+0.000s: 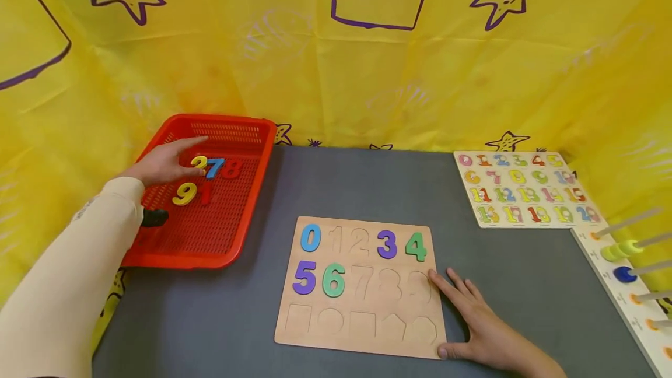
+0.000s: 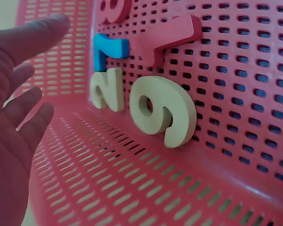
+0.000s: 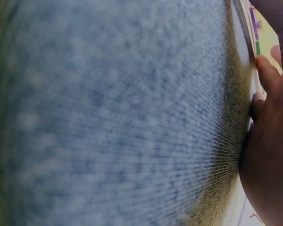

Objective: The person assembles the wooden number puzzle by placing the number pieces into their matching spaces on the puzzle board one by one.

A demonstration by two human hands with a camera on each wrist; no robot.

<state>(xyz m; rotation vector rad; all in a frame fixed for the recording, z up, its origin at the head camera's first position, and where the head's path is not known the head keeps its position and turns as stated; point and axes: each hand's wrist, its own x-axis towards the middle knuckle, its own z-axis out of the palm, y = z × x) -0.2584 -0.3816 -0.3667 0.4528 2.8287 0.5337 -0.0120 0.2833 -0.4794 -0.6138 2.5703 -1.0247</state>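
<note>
My left hand (image 1: pixel 163 162) reaches over the red basket (image 1: pixel 252 203), fingers apart and holding nothing. Inside lie a yellow 2 (image 2: pixel 107 89), a blue 7 (image 1: pixel 212 168), a red 8 (image 1: pixel 231 169), a yellow 9 (image 1: pixel 185 194) and a red 1 (image 2: pixel 167 38); the 2 is nearest that hand in the head view. My right hand (image 1: pixel 485 328) rests at the right edge of the wooden number board (image 1: pixel 362 284), thumb and index finger touching it. Set in the board are 0, 3, 4, 5 and 6; the recesses for 1, 2, 7, 8, 9 and the shapes show bare wood.
A second number board (image 1: pixel 527 188), printed with numbers to 20, lies at the back right. Beside it stands a white counting frame (image 1: pixel 619 290) with rods and beads. Yellow patterned cloth (image 1: pixel 315 74) hangs behind the grey table (image 1: pixel 210 319).
</note>
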